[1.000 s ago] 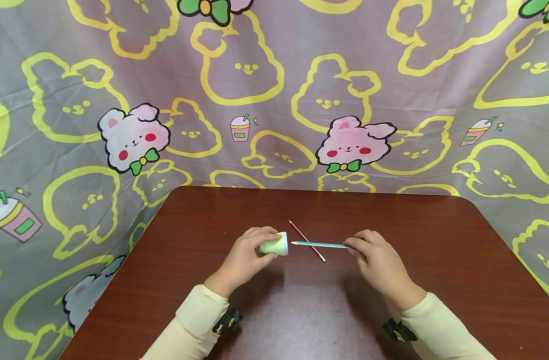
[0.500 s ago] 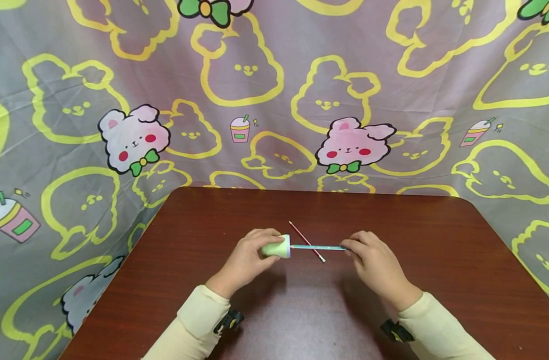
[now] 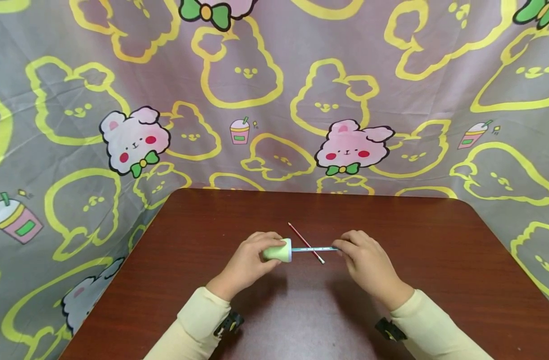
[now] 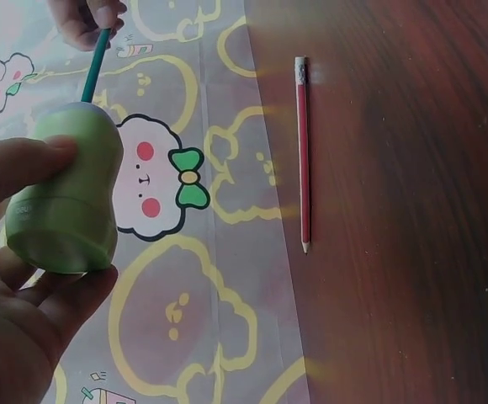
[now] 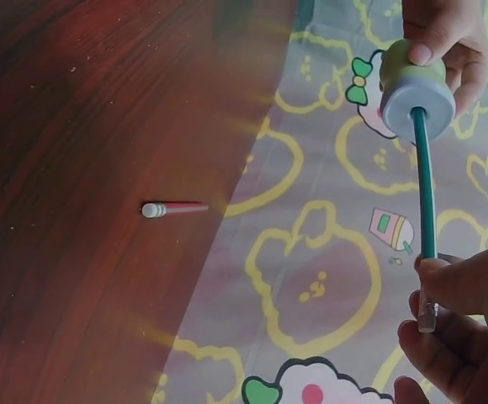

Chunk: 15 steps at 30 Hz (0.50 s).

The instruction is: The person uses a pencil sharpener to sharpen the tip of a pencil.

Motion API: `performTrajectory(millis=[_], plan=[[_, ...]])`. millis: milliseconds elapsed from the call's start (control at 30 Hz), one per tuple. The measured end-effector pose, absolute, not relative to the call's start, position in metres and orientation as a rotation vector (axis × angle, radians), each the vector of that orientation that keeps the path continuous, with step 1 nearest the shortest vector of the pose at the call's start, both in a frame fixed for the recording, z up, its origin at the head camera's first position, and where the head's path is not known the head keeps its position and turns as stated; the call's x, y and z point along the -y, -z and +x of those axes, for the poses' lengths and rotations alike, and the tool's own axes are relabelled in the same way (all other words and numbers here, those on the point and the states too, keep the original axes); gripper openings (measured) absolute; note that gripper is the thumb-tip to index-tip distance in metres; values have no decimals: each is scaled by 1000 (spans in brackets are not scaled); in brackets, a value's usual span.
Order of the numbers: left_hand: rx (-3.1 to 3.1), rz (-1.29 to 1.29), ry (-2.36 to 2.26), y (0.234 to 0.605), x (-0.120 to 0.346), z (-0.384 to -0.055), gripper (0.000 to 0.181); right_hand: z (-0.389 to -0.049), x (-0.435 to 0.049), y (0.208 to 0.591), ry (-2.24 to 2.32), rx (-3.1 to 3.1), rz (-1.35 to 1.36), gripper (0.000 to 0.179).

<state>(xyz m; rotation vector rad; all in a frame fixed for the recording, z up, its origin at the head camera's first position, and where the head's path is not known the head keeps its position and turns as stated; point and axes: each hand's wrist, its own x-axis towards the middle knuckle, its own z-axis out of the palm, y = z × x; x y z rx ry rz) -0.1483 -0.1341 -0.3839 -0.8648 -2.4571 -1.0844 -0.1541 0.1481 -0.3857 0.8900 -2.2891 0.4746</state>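
Observation:
My left hand (image 3: 245,260) grips a light green, waisted pencil sharpener (image 3: 278,251) with a pale end that faces right. In my right hand (image 3: 369,262) a teal pencil (image 3: 312,248) is pinched near its eraser end. The right wrist view shows the pencil (image 5: 425,185) entering the hole in the sharpener's pale face (image 5: 416,109); its tip is hidden inside. Both things are held above the table. Beyond the teal pencil, a red pencil (image 4: 304,156) with a white eraser end lies on the wood, apart from both hands.
A dark reddish-brown table (image 3: 202,215) with rounded far corners lies under the hands. Behind it hangs a grey curtain (image 3: 274,115) printed with yellow outlines and rabbit faces. Dark bands (image 3: 228,324) sit at both wrists.
My right hand has moved left, bringing the teal pencil's tip from just outside the sharpener to inside it. The left hand has shifted slightly right and down. The red pencil stays put.

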Motion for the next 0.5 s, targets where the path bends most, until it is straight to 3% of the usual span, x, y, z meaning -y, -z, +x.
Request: performTrajectory(millis=[500], plan=[[2458,-850,1046,387,135,-148,41,-155,-142,386,-442,2229,921,20]])
